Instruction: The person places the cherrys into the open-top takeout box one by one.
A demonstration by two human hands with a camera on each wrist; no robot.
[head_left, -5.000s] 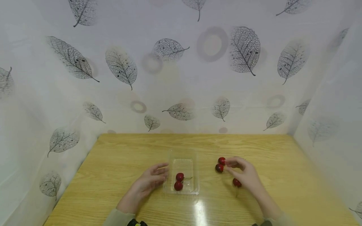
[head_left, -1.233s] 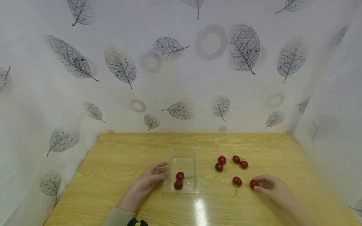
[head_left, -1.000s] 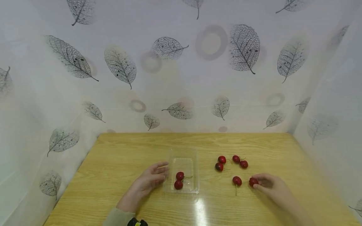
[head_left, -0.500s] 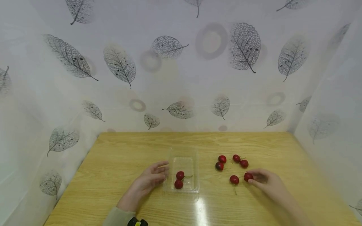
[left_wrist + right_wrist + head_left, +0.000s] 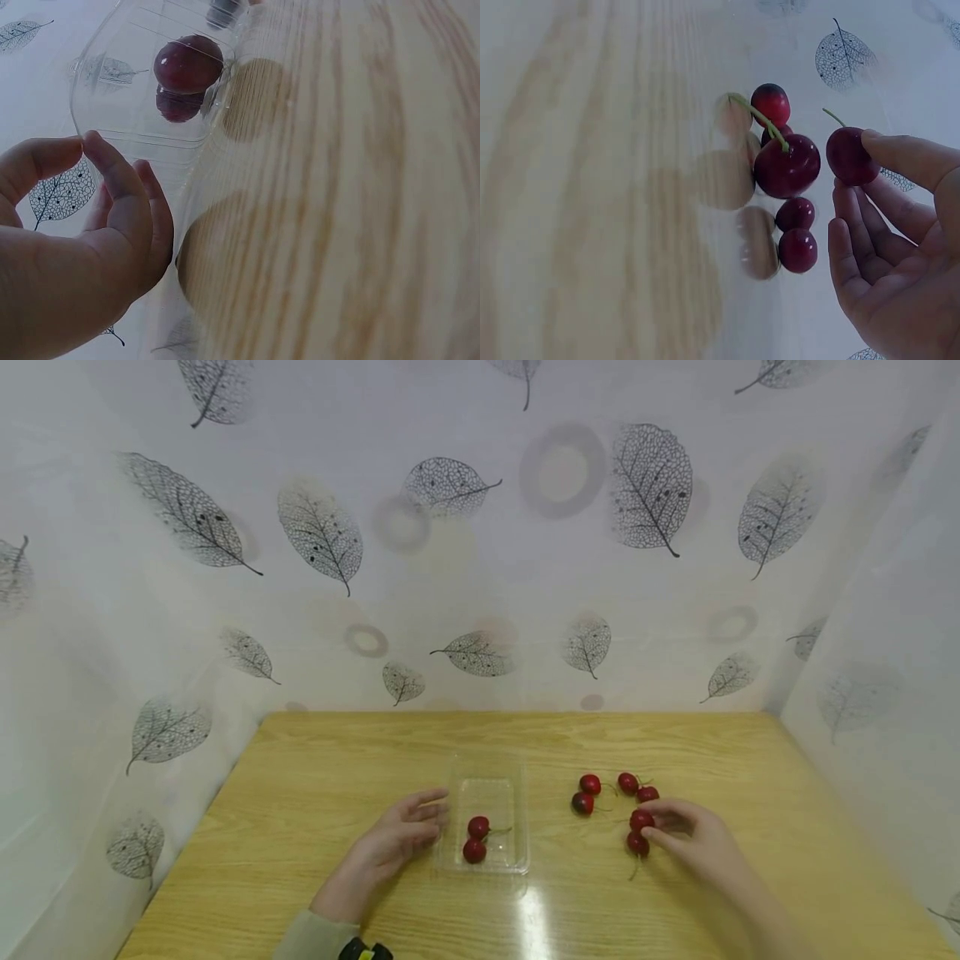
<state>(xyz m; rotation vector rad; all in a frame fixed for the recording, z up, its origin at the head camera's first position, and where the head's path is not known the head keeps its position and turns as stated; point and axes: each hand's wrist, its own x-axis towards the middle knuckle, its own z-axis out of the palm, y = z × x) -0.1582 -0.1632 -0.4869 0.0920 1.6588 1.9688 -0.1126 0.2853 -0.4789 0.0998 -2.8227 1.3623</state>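
My right hand (image 5: 693,839) pinches a dark red cherry (image 5: 851,156) between thumb and fingers; its green stem points up and away in the right wrist view. Close beside it, another cherry (image 5: 637,844) rests on the table with its stem toward me. In the head view the two overlap. My left hand (image 5: 401,835) is at the left side of a clear plastic box (image 5: 483,768); the left wrist view shows thumb and forefinger pinching its rim. Inside the box, near its front, lie two cherries, one behind (image 5: 477,827) and one in front (image 5: 474,851).
Beyond the held cherry are two pairs on the wooden table (image 5: 337,760): a left pair with a bright red cherry (image 5: 589,785) and a darker one (image 5: 582,803), and a right pair (image 5: 627,783). A leaf-patterned white sheet (image 5: 480,568) hangs around the back and sides.
My right hand, at the left pair five seconds ago, later held a cherry farther right and has since carried it left. The loose cherry beside it has shifted slightly. My left hand stays put.
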